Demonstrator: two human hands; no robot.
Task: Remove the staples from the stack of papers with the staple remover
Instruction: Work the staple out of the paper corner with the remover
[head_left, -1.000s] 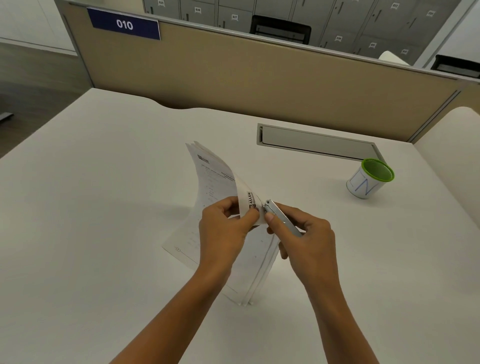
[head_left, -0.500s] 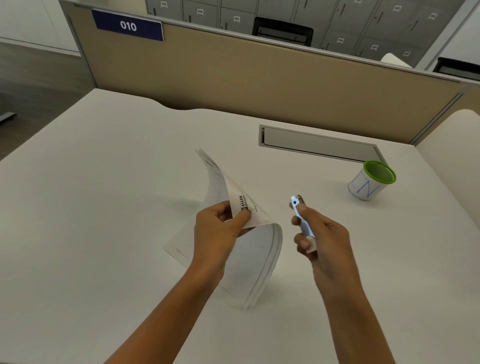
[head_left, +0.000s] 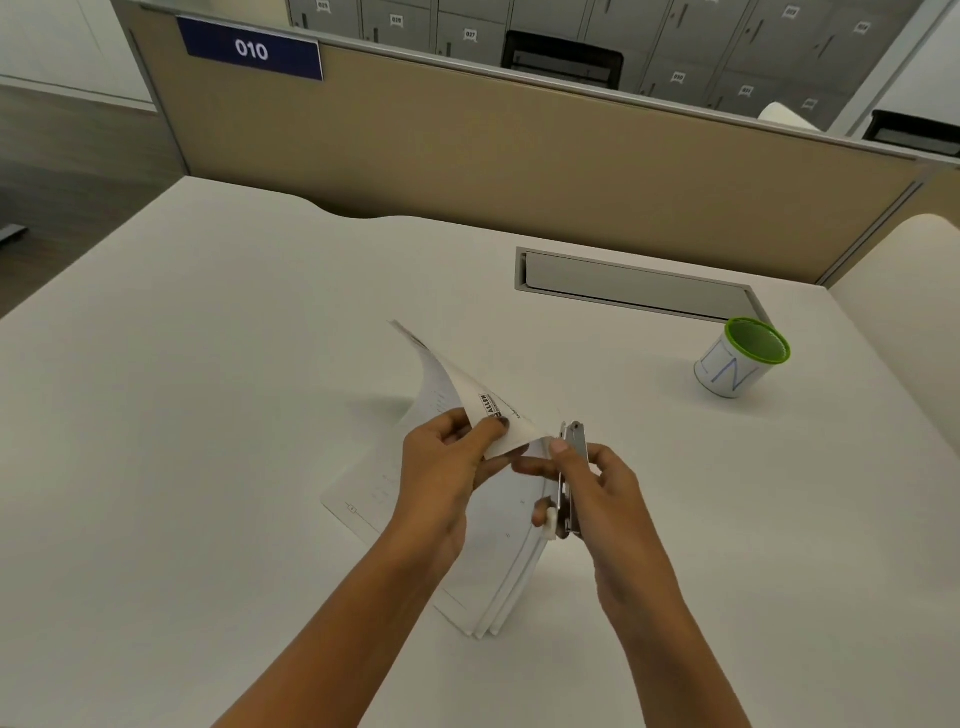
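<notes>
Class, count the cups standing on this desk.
1. A white cup with a green rim stands at the desk's far right, near the grey cable tray. None seems hidden.

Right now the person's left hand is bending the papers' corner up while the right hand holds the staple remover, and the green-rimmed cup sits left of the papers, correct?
Not quite: the head view shows the green-rimmed cup to the right of the papers, not left. The left hand does bend the corner up, and the right hand holds the staple remover.
</notes>
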